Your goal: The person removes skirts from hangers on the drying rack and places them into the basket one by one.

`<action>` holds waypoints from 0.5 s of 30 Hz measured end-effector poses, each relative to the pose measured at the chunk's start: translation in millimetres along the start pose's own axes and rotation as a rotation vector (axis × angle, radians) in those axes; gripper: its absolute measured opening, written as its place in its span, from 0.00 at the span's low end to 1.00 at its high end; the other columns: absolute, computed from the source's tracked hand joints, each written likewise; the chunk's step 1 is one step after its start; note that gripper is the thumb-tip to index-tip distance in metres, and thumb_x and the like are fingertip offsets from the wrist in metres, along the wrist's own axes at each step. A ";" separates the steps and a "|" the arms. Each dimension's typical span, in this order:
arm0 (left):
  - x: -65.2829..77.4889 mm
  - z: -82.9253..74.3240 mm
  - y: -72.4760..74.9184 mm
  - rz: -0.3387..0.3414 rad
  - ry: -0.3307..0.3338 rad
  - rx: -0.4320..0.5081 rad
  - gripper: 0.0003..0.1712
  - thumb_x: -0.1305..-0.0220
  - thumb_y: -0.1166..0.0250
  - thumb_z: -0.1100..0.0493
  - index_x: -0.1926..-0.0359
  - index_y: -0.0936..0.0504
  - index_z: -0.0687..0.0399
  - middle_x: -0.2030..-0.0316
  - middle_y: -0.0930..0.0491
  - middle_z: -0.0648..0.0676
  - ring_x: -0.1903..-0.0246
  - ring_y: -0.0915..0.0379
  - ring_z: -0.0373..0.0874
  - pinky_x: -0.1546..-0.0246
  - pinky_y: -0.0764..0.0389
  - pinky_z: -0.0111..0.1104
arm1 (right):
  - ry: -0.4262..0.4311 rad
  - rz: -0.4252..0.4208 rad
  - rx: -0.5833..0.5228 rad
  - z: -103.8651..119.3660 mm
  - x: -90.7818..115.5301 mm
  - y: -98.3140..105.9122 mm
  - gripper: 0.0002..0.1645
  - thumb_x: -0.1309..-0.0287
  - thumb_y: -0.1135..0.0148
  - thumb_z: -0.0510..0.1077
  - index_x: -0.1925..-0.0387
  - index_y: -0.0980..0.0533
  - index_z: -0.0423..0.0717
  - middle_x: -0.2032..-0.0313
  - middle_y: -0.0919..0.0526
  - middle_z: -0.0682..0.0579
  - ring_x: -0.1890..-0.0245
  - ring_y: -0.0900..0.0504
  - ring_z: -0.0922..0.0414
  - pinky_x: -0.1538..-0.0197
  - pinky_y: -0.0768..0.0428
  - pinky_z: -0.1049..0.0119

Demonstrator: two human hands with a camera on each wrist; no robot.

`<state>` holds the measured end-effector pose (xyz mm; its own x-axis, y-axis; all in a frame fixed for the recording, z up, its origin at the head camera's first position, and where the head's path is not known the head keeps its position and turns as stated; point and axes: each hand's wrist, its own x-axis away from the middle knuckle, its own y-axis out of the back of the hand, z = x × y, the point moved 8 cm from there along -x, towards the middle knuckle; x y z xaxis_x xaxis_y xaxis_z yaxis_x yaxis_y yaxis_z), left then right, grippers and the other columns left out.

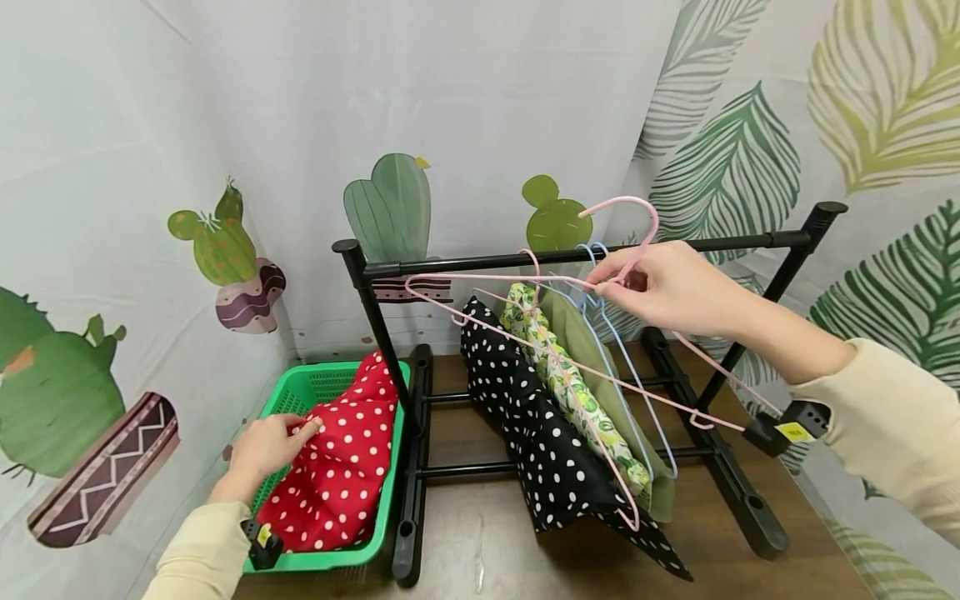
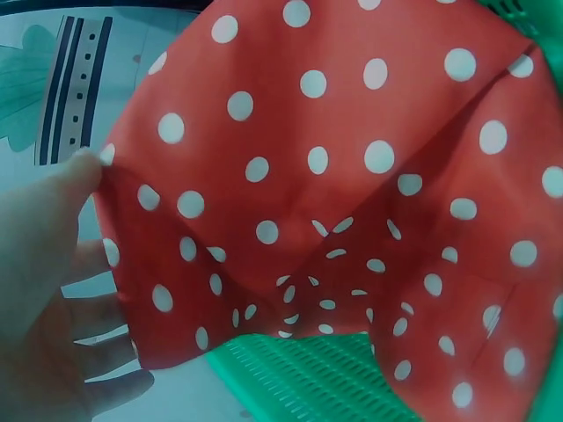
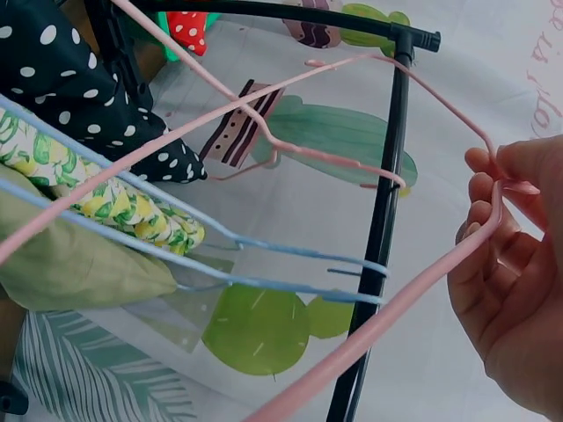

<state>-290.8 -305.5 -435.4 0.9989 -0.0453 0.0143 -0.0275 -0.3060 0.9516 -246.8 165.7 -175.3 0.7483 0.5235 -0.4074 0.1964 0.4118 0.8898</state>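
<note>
At the left, my left hand (image 1: 262, 450) pinches the edge of a red cloth with white dots (image 1: 337, 454), its thumb on the near side in the left wrist view. The cloth lies bunched in a green plastic basket (image 1: 337, 558). My right hand (image 1: 671, 287) holds a pink clothes hanger (image 3: 396, 305) just below its hook, in front of and slightly above the rack's top bar (image 1: 480, 263). The hook points up and the frame spreads out on both sides of the hand. No cloth is on this hanger.
On the black rack hang a black dotted cloth (image 1: 558, 467), a lemon-print cloth (image 1: 573, 400) and a plain green cloth (image 1: 615, 375). Blue hangers (image 3: 299, 289) and another pink one hook over the bar. The rack's feet stand on a brown table (image 1: 480, 533), right of the basket.
</note>
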 end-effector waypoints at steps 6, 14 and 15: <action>-1.3 -8.3 -8.9 -0.002 -0.034 0.035 0.20 0.42 0.38 0.52 0.56 0.20 0.64 0.68 0.18 0.59 0.70 0.26 0.49 0.75 0.26 0.40 | 0.007 -0.033 -0.008 -4.7 10.3 7.0 0.09 0.42 0.43 0.42 0.65 0.19 0.58 0.82 0.26 0.65 0.87 0.37 0.68 0.81 0.37 0.73; -2.8 -12.3 -31.8 0.027 -0.044 0.058 0.16 0.45 0.35 0.56 0.57 0.19 0.61 0.63 0.20 0.60 0.67 0.27 0.50 0.69 0.24 0.44 | 0.034 -0.064 -0.043 -14.3 27.4 12.0 0.10 0.43 0.41 0.39 0.64 0.19 0.59 0.81 0.28 0.65 0.90 0.42 0.70 0.85 0.40 0.75; -3.2 -12.4 -34.6 0.034 -0.047 0.059 0.16 0.45 0.35 0.57 0.57 0.19 0.61 0.64 0.19 0.60 0.67 0.27 0.49 0.70 0.24 0.44 | 0.039 -0.070 -0.047 -15.3 30.0 12.9 0.10 0.43 0.41 0.38 0.64 0.19 0.58 0.79 0.27 0.66 0.90 0.42 0.70 0.85 0.41 0.75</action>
<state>-292.6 -283.0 -464.5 0.9944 -0.1008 0.0304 -0.0649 -0.3591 0.9310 -231.5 198.1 -179.2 0.7082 0.5204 -0.4770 0.2171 0.4824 0.8486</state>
